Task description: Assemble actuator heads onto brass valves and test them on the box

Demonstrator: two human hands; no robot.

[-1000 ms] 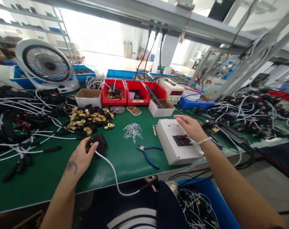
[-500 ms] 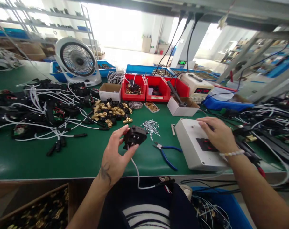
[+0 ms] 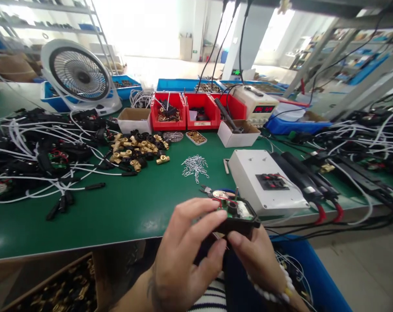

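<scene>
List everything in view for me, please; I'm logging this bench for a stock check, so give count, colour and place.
black module: one, black with a green board showing inside, held in both hands at the table's near edge
white box: one, white with a black panel of red terminals, right of centre
red bins: three, red, back centre
power supply: one, cream with a red display, right of the bins
brass fittings: a heap, brass and black, left of centre
wire clips: a small pile, silver, centre
fan: one, white, back left
cable assemblies: many, black with white leads, far left
table: one, green top
left hand: fingers over the module's left side
right hand: gripping the module from below, beaded bracelet on the wrist
</scene>
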